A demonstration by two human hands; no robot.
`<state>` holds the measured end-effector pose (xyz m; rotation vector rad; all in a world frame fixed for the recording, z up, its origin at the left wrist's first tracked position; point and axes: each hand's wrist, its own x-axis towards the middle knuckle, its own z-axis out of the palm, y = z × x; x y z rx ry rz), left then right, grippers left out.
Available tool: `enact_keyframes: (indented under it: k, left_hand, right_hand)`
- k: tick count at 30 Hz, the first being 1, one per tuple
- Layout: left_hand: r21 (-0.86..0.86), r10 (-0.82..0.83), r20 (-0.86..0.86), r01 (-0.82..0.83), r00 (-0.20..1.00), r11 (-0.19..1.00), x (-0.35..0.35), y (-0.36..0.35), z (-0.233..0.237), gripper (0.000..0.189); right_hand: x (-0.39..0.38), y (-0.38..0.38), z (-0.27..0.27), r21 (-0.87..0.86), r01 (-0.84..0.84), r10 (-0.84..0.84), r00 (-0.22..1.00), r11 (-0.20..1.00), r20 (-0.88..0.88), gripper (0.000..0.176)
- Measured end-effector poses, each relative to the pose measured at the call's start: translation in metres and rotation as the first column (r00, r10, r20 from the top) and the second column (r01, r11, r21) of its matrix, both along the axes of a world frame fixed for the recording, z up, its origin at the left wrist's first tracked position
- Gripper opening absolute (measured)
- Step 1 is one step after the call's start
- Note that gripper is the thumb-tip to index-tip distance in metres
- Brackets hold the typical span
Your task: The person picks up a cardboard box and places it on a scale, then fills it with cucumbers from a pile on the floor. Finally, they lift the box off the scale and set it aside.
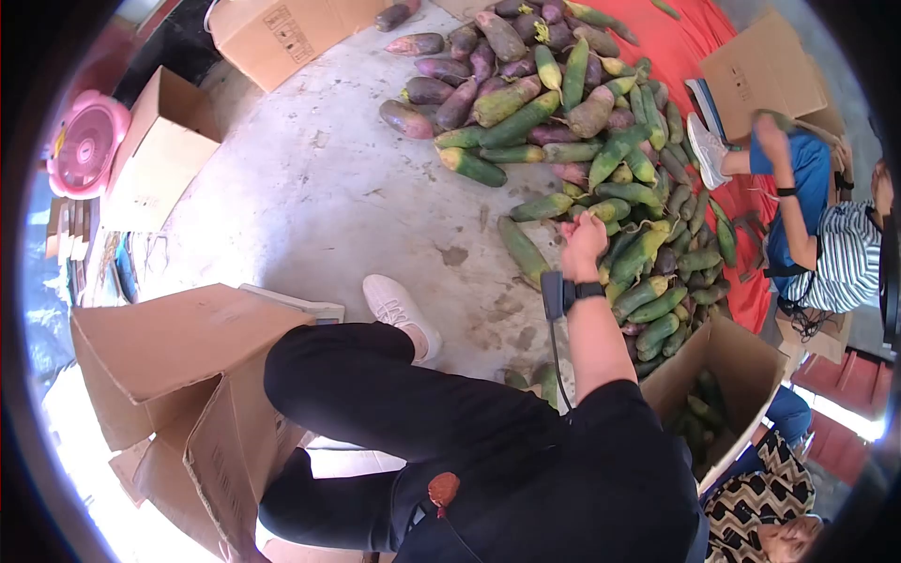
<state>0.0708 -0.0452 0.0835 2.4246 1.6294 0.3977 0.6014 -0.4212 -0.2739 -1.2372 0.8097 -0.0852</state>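
My right hand [584, 242], with a black device strapped at its wrist, reaches into a large pile of green and purple radishes. Its fingers are curled around the near end of a green radish [610, 209], which lies among others. Just left of the hand, a long green radish [523, 251] rests on the grey floor. Purple radishes [457, 103] fill much of the far left part of the pile. My left hand is out of view.
Close by on the right stands an open box [765, 375] holding green radishes. Opened cartons [178, 342] are at the left, beside my knee. A person [798, 206] sits at the right near a box; another person [760, 497] is at the lower right.
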Motion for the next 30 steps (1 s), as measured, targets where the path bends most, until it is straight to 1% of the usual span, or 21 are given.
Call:
enact_keyframes:
  k: [1,5,6,7,9,11,12,13,15,16,18,19,20,21,22,23,24,25,27,29,30]
  left_hand:
    - [0.002,-0.007,0.005,0.007,1.000,1.000,-0.002,-0.001,0.001,0.019]
    - [-0.005,-0.051,-0.015,0.051,0.999,0.999,-0.013,-0.016,0.006,0.020]
    - [-0.034,0.024,0.021,-0.024,0.999,0.999,0.000,-0.024,0.009,0.018]
    - [0.010,0.057,0.050,-0.057,0.997,0.998,0.007,-0.029,0.010,0.014]
    - [0.085,0.045,-0.023,-0.043,0.999,0.995,0.016,-0.033,0.015,0.011]
    - [0.119,0.023,-0.018,-0.021,1.000,0.993,0.022,-0.035,0.018,0.012]
    - [0.115,0.078,-0.076,-0.069,0.994,0.991,0.030,-0.038,0.025,0.013]
    - [0.145,0.101,-0.155,-0.078,0.983,0.986,0.040,-0.042,0.032,0.013]
    - [0.115,0.100,-0.044,-0.094,0.994,0.989,0.038,-0.041,0.031,0.014]
    - [0.120,0.114,-0.035,-0.109,0.993,0.987,0.034,-0.040,0.031,0.014]
    - [0.134,0.069,0.012,-0.070,0.998,0.989,0.031,-0.037,0.026,0.014]
    - [0.120,0.049,0.024,-0.052,0.999,0.991,0.030,-0.038,0.025,0.014]
    - [0.137,0.056,0.024,-0.059,0.998,0.989,0.030,-0.038,0.024,0.013]
    - [0.150,0.054,0.024,-0.057,0.998,0.987,0.029,-0.038,0.022,0.013]
    - [0.134,0.019,0.049,-0.026,0.999,0.991,0.024,-0.037,0.019,0.014]
    - [0.115,0.021,0.020,-0.023,1.000,0.993,0.018,-0.037,0.017,0.016]
    - [0.091,0.003,0.034,-0.006,0.999,0.996,0.016,-0.037,0.016,0.016]
    - [0.071,-0.012,0.048,0.009,0.999,0.997,0.015,-0.037,0.015,0.017]
    - [0.070,-0.036,0.079,0.030,0.996,0.997,0.014,-0.037,0.012,0.017]
    - [0.023,-0.042,0.072,0.040,0.997,0.999,0.009,-0.036,0.011,0.020]
    - [0.034,-0.053,0.054,0.051,0.997,0.998,0.007,-0.034,0.011,0.021]
  right_hand:
    - [-0.010,0.010,0.011,-0.010,0.036,-0.036,0.999,0.999,0.037,0.011]
    - [-0.040,0.026,0.053,0.081,-0.158,0.146,0.980,0.984,0.137,0.011]
    - [-0.044,0.029,0.064,0.099,-0.251,0.232,0.958,0.963,0.168,0.009]
    - [-0.048,0.035,0.076,0.119,-0.345,0.317,0.927,0.931,0.202,0.008]
    - [-0.056,0.063,0.118,0.176,-0.476,0.434,0.871,0.862,0.231,0.008]
    - [-0.069,0.099,0.168,0.118,-0.642,0.582,0.746,0.758,0.322,0.010]
    - [-0.074,0.112,0.188,0.103,-0.735,0.660,0.653,0.670,0.371,0.013]
    - [-0.085,0.133,0.221,0.028,-0.769,0.704,0.599,0.639,0.383,0.016]
    - [-0.098,0.159,0.267,-0.041,-0.865,0.770,0.422,0.500,0.479,0.018]
    - [-0.105,0.173,0.292,-0.045,-0.871,0.772,0.408,0.489,0.487,0.018]
    - [-0.123,0.195,0.340,-0.061,-0.943,0.732,0.212,0.327,0.647,0.018]
    - [-0.132,0.206,0.360,-0.028,-0.951,0.690,0.203,0.308,0.695,0.019]
    - [-0.136,0.215,0.373,-0.034,-0.982,0.653,0.096,0.184,0.751,0.018]
    - [-0.144,0.227,0.389,-0.053,-0.994,0.578,0.013,0.097,0.816,0.017]
    - [-0.155,0.236,0.404,-0.044,-0.999,0.602,-0.034,0.003,0.798,0.016]
    - [-0.165,0.251,0.413,-0.059,-0.995,0.534,-0.095,-0.083,0.840,0.014]
    - [-0.179,0.260,0.427,-0.004,-0.992,0.524,-0.072,-0.129,0.849,0.011]
    - [-0.190,0.274,0.431,-0.051,-0.985,0.472,-0.124,-0.163,0.873,0.010]
    - [-0.208,0.298,0.431,-0.293,-0.943,0.413,-0.333,-0.159,0.848,0.014]
    - [-0.228,0.312,0.425,-0.570,-0.819,0.495,-0.471,0.061,0.730,0.018]
    - [-0.237,0.315,0.421,-0.635,-0.762,0.536,-0.486,0.128,0.690,0.019]
